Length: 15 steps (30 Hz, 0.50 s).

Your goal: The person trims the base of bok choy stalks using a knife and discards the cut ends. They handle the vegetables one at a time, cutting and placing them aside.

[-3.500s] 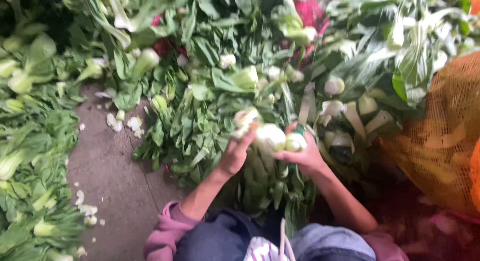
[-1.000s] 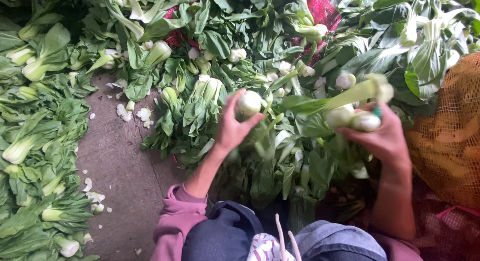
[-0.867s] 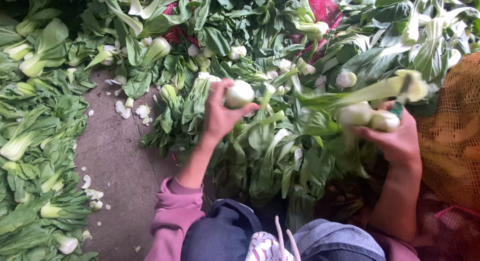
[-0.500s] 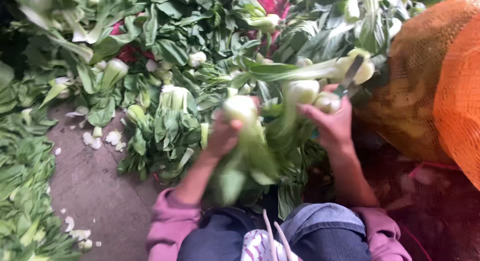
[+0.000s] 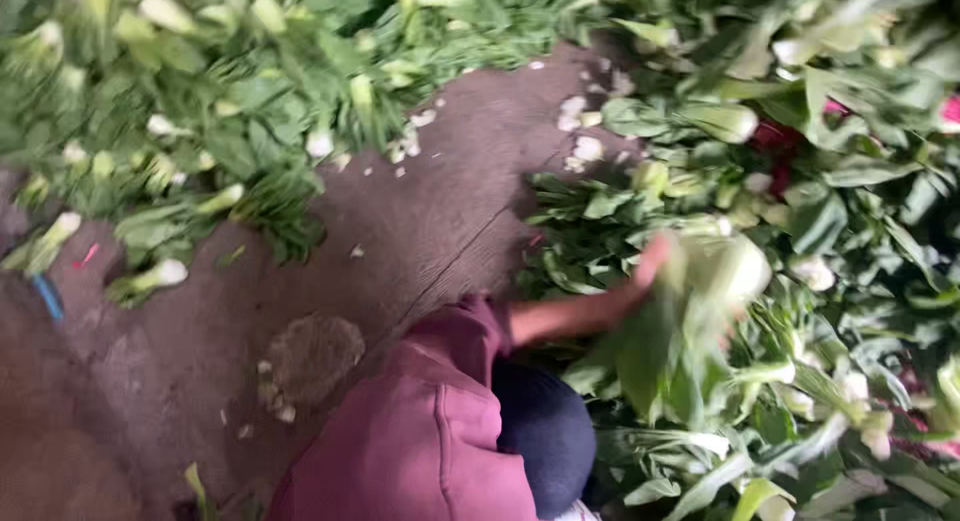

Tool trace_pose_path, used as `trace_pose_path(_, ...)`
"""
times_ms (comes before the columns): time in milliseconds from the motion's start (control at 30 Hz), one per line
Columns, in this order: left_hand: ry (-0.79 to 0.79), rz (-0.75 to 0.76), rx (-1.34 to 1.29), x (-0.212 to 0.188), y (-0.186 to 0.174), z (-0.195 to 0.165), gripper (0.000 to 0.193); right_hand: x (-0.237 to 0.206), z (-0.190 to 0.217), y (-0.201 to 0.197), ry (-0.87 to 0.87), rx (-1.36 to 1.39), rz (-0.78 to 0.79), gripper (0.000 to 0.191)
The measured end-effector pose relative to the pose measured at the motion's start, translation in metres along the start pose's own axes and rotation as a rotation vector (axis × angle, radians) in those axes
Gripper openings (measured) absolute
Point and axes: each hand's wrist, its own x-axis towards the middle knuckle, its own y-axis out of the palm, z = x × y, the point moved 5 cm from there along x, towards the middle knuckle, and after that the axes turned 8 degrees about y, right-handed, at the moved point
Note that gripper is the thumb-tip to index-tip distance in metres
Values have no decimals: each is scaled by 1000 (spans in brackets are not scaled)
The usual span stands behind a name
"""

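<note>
My view has swung left — my left hand [image 5: 655,266] grips a blurred bok choy bunch [image 5: 700,311] (right hand now unseen), sorting continues.

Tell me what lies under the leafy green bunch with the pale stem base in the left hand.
Under the blurred leafy green bunch, held by the left hand, lies a heap of similar greens. The ground beneath is covered. Bare brown ground shows only to the side.

Bare brownish concrete floor [image 5: 430,221]
</note>
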Motion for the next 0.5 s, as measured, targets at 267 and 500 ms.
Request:
trace_pose_path(267,10,-501,-119,-114,-203,-59,75,-2,-39,-41,120,129,26,29)
trace_pose_path(500,438,-530,324,-72,-155,-287,73,-38,-30,-102,183,178,69,23)
